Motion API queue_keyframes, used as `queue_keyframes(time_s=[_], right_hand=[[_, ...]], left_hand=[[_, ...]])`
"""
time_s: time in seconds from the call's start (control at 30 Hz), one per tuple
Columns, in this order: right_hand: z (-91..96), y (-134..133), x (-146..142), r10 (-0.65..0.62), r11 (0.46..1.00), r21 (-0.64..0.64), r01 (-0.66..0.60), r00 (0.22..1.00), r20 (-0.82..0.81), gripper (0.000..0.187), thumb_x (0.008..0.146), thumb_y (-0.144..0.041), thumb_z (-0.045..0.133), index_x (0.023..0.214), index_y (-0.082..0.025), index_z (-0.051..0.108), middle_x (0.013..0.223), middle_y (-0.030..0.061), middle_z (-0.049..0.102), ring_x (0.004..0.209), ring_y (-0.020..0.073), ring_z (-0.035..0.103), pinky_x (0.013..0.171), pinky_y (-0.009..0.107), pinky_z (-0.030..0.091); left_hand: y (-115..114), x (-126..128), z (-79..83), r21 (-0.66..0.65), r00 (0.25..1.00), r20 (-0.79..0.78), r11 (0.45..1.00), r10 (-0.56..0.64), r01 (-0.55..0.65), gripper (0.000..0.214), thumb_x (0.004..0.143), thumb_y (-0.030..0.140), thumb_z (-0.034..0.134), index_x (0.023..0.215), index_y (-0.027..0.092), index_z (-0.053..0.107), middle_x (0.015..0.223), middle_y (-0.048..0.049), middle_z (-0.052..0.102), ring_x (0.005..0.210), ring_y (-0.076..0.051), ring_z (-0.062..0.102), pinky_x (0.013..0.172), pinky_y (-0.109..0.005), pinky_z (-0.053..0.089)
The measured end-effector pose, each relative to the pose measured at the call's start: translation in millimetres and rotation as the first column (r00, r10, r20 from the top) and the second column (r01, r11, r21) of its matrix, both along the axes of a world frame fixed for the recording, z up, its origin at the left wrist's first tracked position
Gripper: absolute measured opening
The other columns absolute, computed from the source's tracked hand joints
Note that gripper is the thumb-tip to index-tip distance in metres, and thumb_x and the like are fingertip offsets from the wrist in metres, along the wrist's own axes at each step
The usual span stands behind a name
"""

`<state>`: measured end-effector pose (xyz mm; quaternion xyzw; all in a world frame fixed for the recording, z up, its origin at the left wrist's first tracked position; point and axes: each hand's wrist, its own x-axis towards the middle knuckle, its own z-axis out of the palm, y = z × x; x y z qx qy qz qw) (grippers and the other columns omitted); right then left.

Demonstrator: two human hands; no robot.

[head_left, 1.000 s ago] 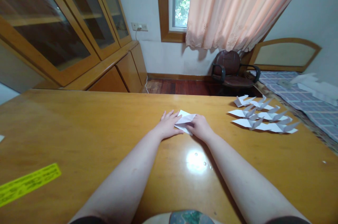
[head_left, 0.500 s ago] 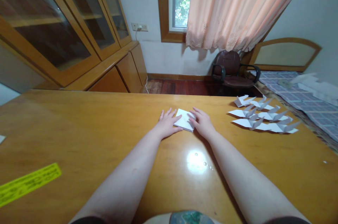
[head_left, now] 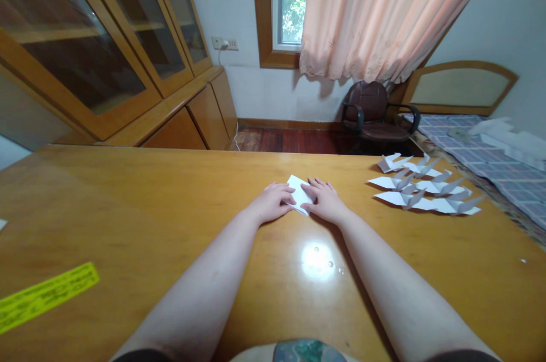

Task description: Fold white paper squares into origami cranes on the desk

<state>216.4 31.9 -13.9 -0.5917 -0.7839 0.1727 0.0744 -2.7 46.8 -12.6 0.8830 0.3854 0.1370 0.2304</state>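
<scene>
A folded white paper (head_left: 300,193) lies flat on the wooden table (head_left: 128,202), in the middle, far from me. My left hand (head_left: 273,203) rests on its left edge with the fingers curled over the paper, pressing it down. My right hand (head_left: 326,200) lies on its right side, fingers close together and flat on the paper. Both hands cover much of the sheet; only its upper corner and a narrow strip between the hands show.
Several folded white paper cranes (head_left: 420,188) lie in rows on the table's right. A yellow strip (head_left: 45,295) lies near the front left edge. Beyond the table stand a glass-fronted wooden cabinet (head_left: 102,49), a dark armchair (head_left: 375,114) and a bed (head_left: 490,151).
The raised flap has been folded flat. Both hands have since closed in over the paper, and the left fingers have curled from spread to bent.
</scene>
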Motion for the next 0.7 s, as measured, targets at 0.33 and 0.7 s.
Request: queue_keyframes(time_s=[0.33,0.7], right_hand=[[0.9,-3.6,-1.2,0.005,0.999,0.035,-0.004,0.999,-0.036,0.075,0.071,-0.055,0.068,0.138,-0.027,0.046,0.151,0.0108,0.031,0.141,0.0359,0.017,0.110,0.063,0.004],[4.8,-5.1,-5.4,0.125,0.992,0.000,-0.126,0.989,-0.084,0.082,0.070,-0.056,0.069,0.140,-0.025,0.042,0.150,0.0113,0.034,0.139,0.0332,0.025,0.111,0.060,0.010]], left_hand=[[6.5,0.8,-7.6,-0.021,0.999,0.039,1.000,-0.015,0.016,0.011,0.076,0.035,0.070,0.080,0.025,0.071,0.128,-0.0034,0.059,0.125,-0.023,0.047,0.111,-0.048,0.024],[0.7,2.2,0.1,-0.020,0.999,0.048,1.000,0.012,-0.011,0.014,0.082,0.034,0.061,0.083,0.023,0.068,0.121,-0.0039,0.063,0.119,-0.022,0.051,0.111,-0.047,0.025]])
